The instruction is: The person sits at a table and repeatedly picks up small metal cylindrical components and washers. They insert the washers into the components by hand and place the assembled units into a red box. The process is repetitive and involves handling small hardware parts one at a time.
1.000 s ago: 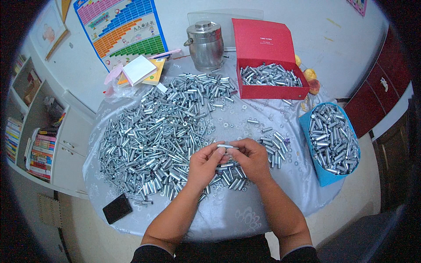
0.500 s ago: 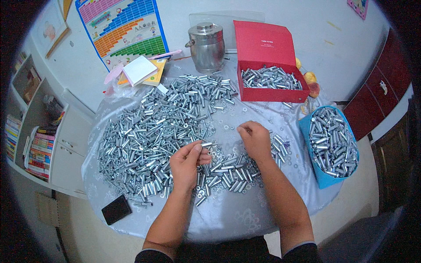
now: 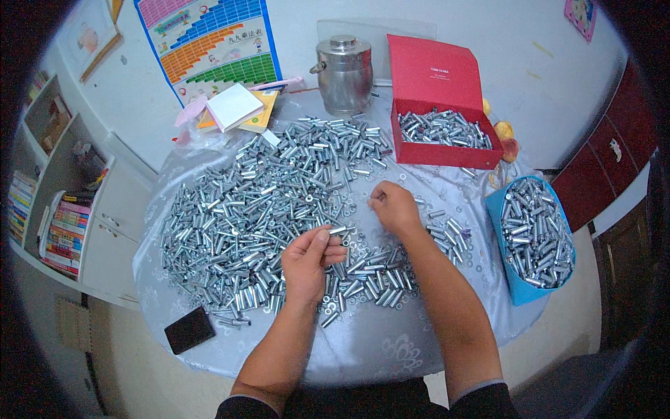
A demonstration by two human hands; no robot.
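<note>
My left hand (image 3: pixel 304 269) hovers over the front of a broad heap of metal bolts and sleeves (image 3: pixel 244 216). Its thumb and forefinger pinch a short shiny metal sleeve (image 3: pixel 339 231), whose free end points right; the other fingers are loosely curled. To the right and slightly farther off, my right hand (image 3: pixel 396 209) is raised above the cloth with thumb and fingertips pressed together. Whatever lies in that pinch, if anything, is too small to make out. Loose washers (image 3: pixel 359 246) are scattered on the cloth between and below the hands, beside more sleeves (image 3: pixel 380 283).
A red open box (image 3: pixel 447 155) of bolt assemblies stands at the back right. A blue bin (image 3: pixel 513 279) at the right edge holds more. Behind the heap are a steel canister (image 3: pixel 345 80) and notepads (image 3: pixel 236 108). A black phone (image 3: pixel 189 330) lies at the front left.
My right hand has moved left, closer to my left hand. The left hand keeps its pinch on the sleeve. The whole view has shifted slightly.
</note>
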